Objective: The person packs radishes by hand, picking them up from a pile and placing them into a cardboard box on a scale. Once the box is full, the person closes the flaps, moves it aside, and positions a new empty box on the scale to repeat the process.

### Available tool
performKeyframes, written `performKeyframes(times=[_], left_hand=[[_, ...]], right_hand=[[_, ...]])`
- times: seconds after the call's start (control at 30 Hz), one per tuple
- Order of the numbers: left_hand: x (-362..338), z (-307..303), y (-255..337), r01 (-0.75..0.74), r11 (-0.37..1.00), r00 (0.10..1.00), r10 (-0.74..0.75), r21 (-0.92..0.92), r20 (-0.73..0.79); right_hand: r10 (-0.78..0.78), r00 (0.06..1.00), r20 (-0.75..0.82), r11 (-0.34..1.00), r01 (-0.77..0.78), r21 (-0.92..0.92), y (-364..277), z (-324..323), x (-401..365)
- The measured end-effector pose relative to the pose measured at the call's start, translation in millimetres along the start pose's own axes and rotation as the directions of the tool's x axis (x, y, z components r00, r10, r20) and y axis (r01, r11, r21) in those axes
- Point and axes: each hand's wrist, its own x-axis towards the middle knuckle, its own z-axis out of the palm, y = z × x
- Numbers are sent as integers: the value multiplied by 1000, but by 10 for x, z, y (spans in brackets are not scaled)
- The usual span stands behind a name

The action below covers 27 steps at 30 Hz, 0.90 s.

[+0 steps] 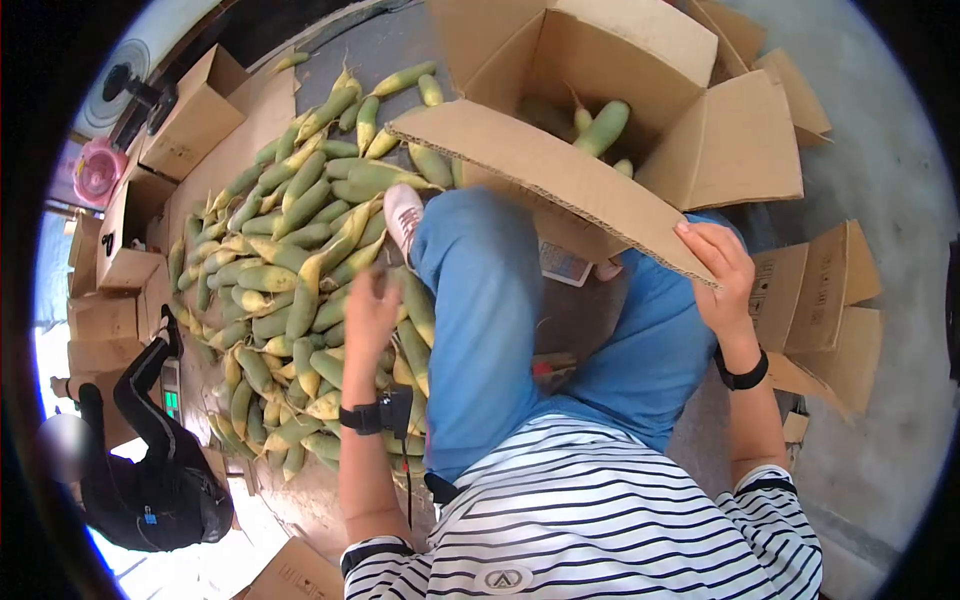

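Note:
My left hand [370,312] is over the near edge of a big pile of green radishes [305,290], slightly blurred, its fingers apart and nothing seen in them. The radishes are green with pale yellowish ends, lying heaped on the floor to my left. My right hand [722,268] grips the edge of a flap [560,170] of an open cardboard box [620,50] in front of my knees. Inside that box lie a few radishes [605,128]; the flap hides part of its inside.
Another open cardboard box [820,300] is at my right. More boxes [195,115] line the far left, near a pink fan [98,170]. A person in black [160,480] sits at the lower left beside a scale with a green display [171,403].

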Motion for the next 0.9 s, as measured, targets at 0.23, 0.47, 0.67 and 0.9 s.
performKeyframes(times=[0.23,0.47,0.67,0.9], left_hand=[[-892,500,-1152,118,898,793,-343,425,504],[-1192,726,-1631,159,877,814,-376,452,443],[-1239,959,-1677,271,911,744,-403,311,533],[-1075,1211,-1818,346,930,575,-317,127,754]], right_hand=[[48,998,45,996,-51,79,46,17,-102],[73,996,48,993,-77,90,57,42,-149],[82,995,60,994,-86,62,78,36,-149],[77,993,93,997,-77,1,74,14,-169]])
